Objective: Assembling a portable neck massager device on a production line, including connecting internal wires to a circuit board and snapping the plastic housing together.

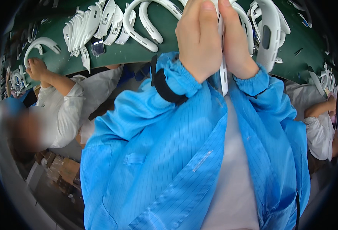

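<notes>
Along the green desk, loose white plastic shells suggest work remains. The left hand and right hand press together around one slim white casing, its end showing between the wrists, apparently unfinished.

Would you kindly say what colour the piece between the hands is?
The piece is white, clearest in the head view.

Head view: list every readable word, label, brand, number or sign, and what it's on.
None legible.
Held white piece: no readable marking.
Blue jacket: a small pale strip on the front edge, no readable text.
Dark rectangular piece on the green table: too small to read.
Cardboard boxes: too blurred to read.
</notes>
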{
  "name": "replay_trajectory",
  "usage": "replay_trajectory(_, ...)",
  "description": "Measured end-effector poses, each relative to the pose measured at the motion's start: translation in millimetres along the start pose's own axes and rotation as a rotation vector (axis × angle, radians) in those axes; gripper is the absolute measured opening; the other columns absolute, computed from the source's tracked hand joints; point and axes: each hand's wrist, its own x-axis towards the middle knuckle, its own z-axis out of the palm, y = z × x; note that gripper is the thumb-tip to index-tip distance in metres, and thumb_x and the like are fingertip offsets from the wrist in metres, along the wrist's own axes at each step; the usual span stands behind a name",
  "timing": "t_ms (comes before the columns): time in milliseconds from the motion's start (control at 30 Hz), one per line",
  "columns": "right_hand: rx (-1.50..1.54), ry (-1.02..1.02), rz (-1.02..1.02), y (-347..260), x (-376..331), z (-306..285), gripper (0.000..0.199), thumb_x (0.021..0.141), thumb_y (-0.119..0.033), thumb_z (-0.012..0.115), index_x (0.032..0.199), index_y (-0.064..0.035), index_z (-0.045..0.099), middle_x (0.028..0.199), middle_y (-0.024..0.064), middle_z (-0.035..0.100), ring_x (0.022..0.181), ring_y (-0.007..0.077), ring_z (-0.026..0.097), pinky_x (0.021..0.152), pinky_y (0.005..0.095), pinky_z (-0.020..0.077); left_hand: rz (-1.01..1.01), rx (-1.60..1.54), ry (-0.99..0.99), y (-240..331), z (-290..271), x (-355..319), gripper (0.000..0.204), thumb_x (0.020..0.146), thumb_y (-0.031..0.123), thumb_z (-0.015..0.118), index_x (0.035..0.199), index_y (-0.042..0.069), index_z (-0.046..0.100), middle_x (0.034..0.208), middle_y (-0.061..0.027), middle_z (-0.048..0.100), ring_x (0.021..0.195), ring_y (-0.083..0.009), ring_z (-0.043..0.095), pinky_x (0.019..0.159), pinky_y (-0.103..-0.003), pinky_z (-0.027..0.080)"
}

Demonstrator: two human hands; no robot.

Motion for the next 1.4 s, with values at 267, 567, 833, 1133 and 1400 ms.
replay_trajectory(267, 0.177, 0.046, 0.246, -17.2, 0.6, 12.9, 0.033, 0.098, -0.035, 0.035, 0.104, -0.0076, 0.053, 0.093, 0.0018, 0.057, 0.086, 0.0095, 0.054, 0.076, 0.0217, 0.0436, 0.172, 0.15, -0.097, -36.1, -10.1, 8.4, 0.041, 0.093, 0.017, 0.033, 0.114, -0.013, 0.048, 0.103, -0.0291, 0.057, 0.094, -0.0392, 0.058, 0.085, -0.039, 0.044)
replay_trajectory(567, 0.163, 0.03, 0.161, -15.9, 13.4, 0.3, 0.04, 0.099, -0.039, 0.031, 0.103, -0.0062, 0.054, 0.094, 0.0034, 0.059, 0.085, 0.012, 0.056, 0.075, 0.0243, 0.0455, -0.327, -0.466, -0.073, -21.6, -5.1, 15.6, 0.039, 0.097, 0.022, 0.029, 0.118, -0.006, 0.046, 0.112, -0.0166, 0.054, 0.102, -0.0208, 0.052, 0.088, -0.028, 0.04)
replay_trajectory(833, -0.041, 0.067, 0.198, -23.6, 6.6, 3.6, 0.059, 0.096, -0.051, 0.02, 0.09, -0.0042, 0.057, 0.072, 0.0063, 0.058, 0.062, 0.0149, 0.056, 0.055, 0.0259, 0.0471, 0.325, 0.346, -0.318, -8.4, -49.0, -8.4, 0.063, 0.057, 0.009, 0.072, 0.117, -0.002, 0.055, 0.111, -0.0145, 0.052, 0.094, -0.0247, 0.055, 0.082, -0.034, 0.046)
replay_trajectory(1133, -0.252, 0.149, 0.043, -27.9, -4.5, 19.1, 0.047, 0.099, -0.04, 0.024, 0.098, -0.0035, 0.054, 0.084, 0.0056, 0.057, 0.072, 0.0116, 0.052, 0.066, 0.0248, 0.0454, 0.31, 0.615, -0.379, 11.2, -50.5, -13.3, 0.065, 0.052, 0.002, 0.07, 0.115, -0.004, 0.056, 0.111, -0.0163, 0.06, 0.083, -0.0218, 0.065, 0.074, -0.03, 0.055)
replay_trajectory(1400, -0.249, 0.117, -0.004, -29.8, -9.8, 14.0, 0.047, 0.1, -0.038, 0.022, 0.095, -0.0027, 0.053, 0.082, 0.0055, 0.057, 0.073, 0.0114, 0.052, 0.066, 0.0248, 0.045, 0.475, 0.562, -0.299, -2.0, -44.7, -23.1, 0.066, 0.053, 0.002, 0.068, 0.116, -0.006, 0.054, 0.106, -0.0182, 0.061, 0.084, -0.0241, 0.065, 0.073, -0.032, 0.055)
